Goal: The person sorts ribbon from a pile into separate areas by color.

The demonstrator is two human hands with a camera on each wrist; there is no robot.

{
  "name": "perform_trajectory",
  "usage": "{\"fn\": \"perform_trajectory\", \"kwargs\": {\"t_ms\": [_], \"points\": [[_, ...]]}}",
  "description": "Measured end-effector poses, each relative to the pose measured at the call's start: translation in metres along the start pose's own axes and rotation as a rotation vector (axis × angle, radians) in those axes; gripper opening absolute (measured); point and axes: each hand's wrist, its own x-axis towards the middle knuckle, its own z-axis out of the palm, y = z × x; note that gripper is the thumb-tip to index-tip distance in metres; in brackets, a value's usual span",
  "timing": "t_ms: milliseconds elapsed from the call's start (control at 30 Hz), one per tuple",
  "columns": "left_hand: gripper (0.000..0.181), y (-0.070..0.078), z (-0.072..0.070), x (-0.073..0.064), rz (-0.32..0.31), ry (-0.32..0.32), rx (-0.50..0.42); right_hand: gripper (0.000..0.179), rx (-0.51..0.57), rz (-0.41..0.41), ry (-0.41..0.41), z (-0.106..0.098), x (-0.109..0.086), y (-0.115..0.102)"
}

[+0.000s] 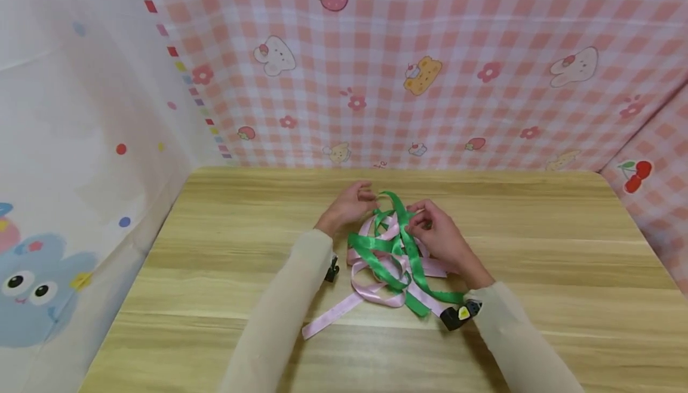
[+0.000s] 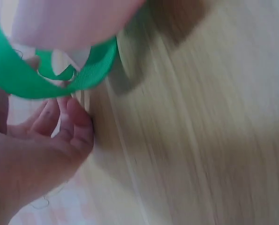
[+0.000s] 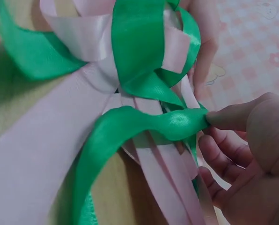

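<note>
A tangled heap of green ribbon and pink ribbon lies on the wooden table between the two hands. My right hand pinches a strand of the green ribbon between thumb and forefinger at the heap's right side. At the upper left of the heap is my left hand, its fingers loosely bent and the thumb apart from them. A green loop passes in front of those fingers in the left wrist view. Pink strands hang beneath the pinched green one.
The wood-grain table extends around the heap. One pink ribbon tail reaches toward the front left. A pink checked curtain hangs behind the table, and a white patterned cloth hangs at the left.
</note>
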Motion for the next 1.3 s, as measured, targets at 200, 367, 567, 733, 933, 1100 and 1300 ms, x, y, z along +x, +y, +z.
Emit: {"fn": "perform_trajectory", "kwargs": {"t_ms": [200, 367, 567, 733, 933, 1100, 1300], "points": [[0.048, 0.002, 0.009, 0.002, -0.044, 0.103, -0.098, 0.029, 0.059, -0.015, -0.042, -0.004, -0.006, -0.006], [0.041, 0.009, 0.008, -0.005, -0.013, 0.05, -0.196, 0.031, 0.086, -0.021, -0.111, -0.017, -0.015, -0.011], [0.037, 0.033, 0.001, -0.024, 0.131, -0.102, -0.234, 0.041, 0.099, -0.051, -0.071, -0.028, -0.02, -0.028], [0.034, 0.061, -0.001, -0.042, 0.273, -0.163, -0.219, 0.039, 0.235, -0.077, -0.037, -0.031, -0.021, -0.055], [0.034, 0.085, -0.007, -0.066, 0.371, -0.209, -0.175, 0.021, 0.473, -0.124, -0.032, -0.034, -0.03, -0.087], [0.035, 0.092, -0.018, -0.085, 0.374, -0.287, -0.225, 0.018, 0.639, -0.19, -0.088, -0.042, -0.04, -0.109], [0.04, 0.094, -0.026, -0.101, 0.322, -0.458, -0.254, 0.014, 0.594, -0.276, -0.208, -0.049, -0.047, -0.124]]}}
